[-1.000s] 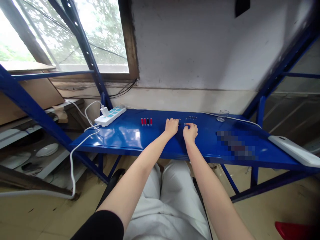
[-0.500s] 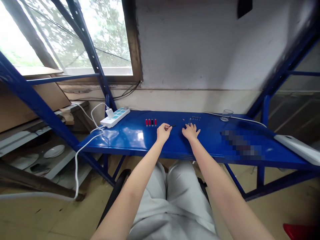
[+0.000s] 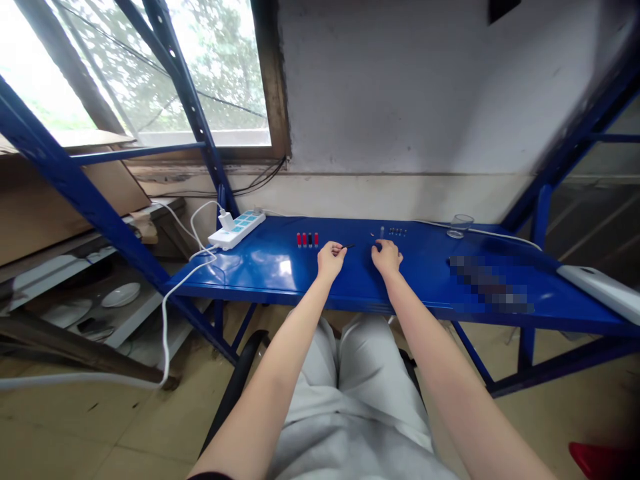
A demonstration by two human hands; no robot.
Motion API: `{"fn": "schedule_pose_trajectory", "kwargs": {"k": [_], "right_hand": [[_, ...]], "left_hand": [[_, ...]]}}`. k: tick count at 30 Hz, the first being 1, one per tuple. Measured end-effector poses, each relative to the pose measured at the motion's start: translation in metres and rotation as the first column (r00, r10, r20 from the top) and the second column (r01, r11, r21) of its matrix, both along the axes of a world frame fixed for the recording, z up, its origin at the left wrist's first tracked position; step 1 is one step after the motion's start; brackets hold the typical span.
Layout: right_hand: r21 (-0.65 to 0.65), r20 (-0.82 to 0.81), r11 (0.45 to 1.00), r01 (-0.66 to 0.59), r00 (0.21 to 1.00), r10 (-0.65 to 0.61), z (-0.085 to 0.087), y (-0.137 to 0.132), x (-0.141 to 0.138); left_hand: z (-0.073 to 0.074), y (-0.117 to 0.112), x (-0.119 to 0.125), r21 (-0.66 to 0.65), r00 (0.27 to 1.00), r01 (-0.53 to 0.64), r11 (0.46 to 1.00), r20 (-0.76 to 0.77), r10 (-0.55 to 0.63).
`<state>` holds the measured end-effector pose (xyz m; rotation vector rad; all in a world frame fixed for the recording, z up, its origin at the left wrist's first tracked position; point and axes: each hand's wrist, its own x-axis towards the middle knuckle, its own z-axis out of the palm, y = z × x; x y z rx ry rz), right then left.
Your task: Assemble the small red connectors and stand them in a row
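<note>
Bare left hand (image 3: 331, 261) pinching thin black rod (image 3: 349, 246). Bare right hand (image 3: 387, 257) near side of small clear cylinder (image 3: 383, 231).

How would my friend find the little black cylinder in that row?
On the blue table, look left of the left hand for four small cylinders in a row. The black cylinder is third from left; its neighbours are all red.

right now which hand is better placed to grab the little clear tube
Right, probably: the right hand is nearer the tube, which stands just beyond its fingers. The left hand is farther off and pinches a thin black stick.
</note>
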<state>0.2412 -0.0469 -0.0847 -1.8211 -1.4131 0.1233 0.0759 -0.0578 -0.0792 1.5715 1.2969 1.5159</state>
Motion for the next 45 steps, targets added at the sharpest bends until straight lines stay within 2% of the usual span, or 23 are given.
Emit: {"fn": "schedule_pose_trajectory", "kwargs": {"k": [4,7,10,13,15,18,31,34,40,45], "right_hand": [[0.223,-0.145,0.974,-0.044,0.986,0.077,0.002,-0.006,0.001],[0.328,-0.297,0.943,-0.050,0.943,0.153,0.003,-0.008,0.000],[0.321,-0.515,0.945,-0.063,0.826,0.230,0.006,-0.008,-0.001],[0.301,-0.659,0.940,-0.162,0.677,0.328,0.008,-0.009,-0.003],[0.299,-0.685,0.924,-0.239,0.621,0.382,0.010,-0.010,-0.005],[0.281,-0.700,0.914,-0.294,0.589,0.405,0.011,-0.011,-0.007],[0.280,-0.820,0.911,-0.302,0.419,0.391,0.013,-0.012,-0.006],[0.287,-0.828,0.911,-0.296,0.402,0.391,0.013,-0.012,-0.006],[0.279,-0.817,0.905,-0.322,0.416,0.400,0.015,-0.015,-0.008],[0.268,-0.831,0.893,-0.361,0.383,0.404,0.015,-0.015,-0.008]], "left_hand": [[-0.001,0.001,0.000,-0.004,1.000,-0.004,1.000,0.007,0.004],[0.000,0.001,-0.001,-0.015,1.000,-0.005,1.000,0.021,0.005],[0.001,-0.001,-0.001,-0.024,1.000,-0.006,1.000,0.018,0.006],[0.001,-0.001,-0.002,-0.023,1.000,-0.008,1.000,0.001,0.008],[0.000,0.000,-0.002,-0.019,1.000,-0.010,1.000,-0.003,0.010],[-0.003,0.004,-0.002,-0.021,1.000,-0.019,1.000,-0.003,0.019],[-0.003,0.004,-0.003,-0.050,0.999,0.015,0.999,0.031,-0.013],[-0.004,0.004,-0.003,-0.045,1.000,0.017,0.999,0.022,-0.016],[-0.006,0.006,-0.003,-0.050,0.998,0.026,0.998,0.062,-0.022],[-0.006,0.008,-0.003,-0.057,0.992,0.037,0.998,0.120,-0.030]]}}
